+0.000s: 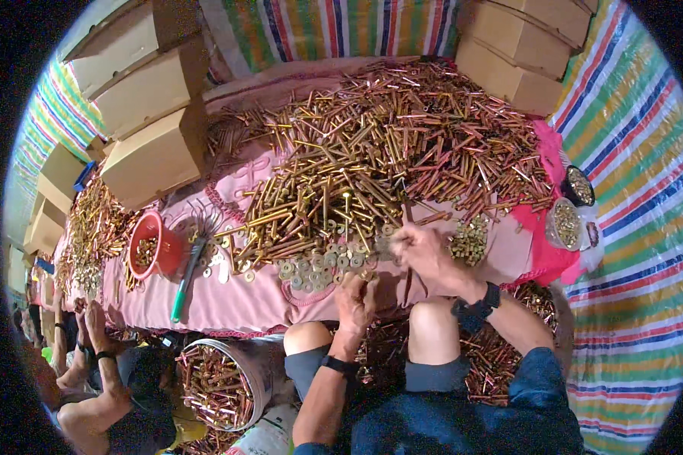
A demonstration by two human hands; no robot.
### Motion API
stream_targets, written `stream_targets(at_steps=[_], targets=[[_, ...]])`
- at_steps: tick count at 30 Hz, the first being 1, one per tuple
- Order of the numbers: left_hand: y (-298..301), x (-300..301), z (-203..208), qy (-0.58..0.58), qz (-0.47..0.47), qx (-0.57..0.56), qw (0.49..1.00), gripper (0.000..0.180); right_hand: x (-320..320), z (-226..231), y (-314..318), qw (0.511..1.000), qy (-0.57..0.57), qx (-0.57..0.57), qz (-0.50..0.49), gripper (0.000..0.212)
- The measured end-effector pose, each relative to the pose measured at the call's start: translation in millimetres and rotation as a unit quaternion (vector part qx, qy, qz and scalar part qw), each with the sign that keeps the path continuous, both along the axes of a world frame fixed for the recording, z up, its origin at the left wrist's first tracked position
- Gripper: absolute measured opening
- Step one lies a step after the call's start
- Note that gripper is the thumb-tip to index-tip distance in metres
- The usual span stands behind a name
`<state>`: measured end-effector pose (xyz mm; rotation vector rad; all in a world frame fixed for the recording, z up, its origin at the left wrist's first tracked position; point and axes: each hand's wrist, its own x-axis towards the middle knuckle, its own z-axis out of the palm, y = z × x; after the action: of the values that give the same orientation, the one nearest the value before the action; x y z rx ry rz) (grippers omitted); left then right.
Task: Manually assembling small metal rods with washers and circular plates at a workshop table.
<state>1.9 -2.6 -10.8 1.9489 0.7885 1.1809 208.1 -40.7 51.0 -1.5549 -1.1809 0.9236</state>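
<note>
You are assembling hardware: your right hand [425, 254] pinches a slim brass-coloured bolt [378, 244] at the heap's [372, 152] edge, while your left hand [355, 299] closes on a flat round washer [366, 276] above the pink cloth surface [228, 299]. Next, I judge, comes careful alignment of hole and shank.

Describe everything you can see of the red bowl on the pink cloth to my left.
The red bowl looks like plastic, round, with a thick rim, and tips so that its opening faces the camera. It holds a small heap of brass-coloured metal pieces. It sits on the pink cloth near the table's front edge, left of a green-handled tool and loose washers. No hand touches it.
</note>
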Motion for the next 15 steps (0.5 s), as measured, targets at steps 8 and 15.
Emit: stream_targets(at_steps=[8, 15], targets=[[-2, -2, 13, 0.060, -0.024, -0.022, 0.998, 0.013, 73, -15, -1, 0.838, -0.544, -0.020, -0.035, 0.019], [-7, 0, -1, 0.026, -0.090, -0.061, 0.994, 0.014, 51, 6, 6, 0.972, -0.189, 0.057, -0.126, 0.021]])
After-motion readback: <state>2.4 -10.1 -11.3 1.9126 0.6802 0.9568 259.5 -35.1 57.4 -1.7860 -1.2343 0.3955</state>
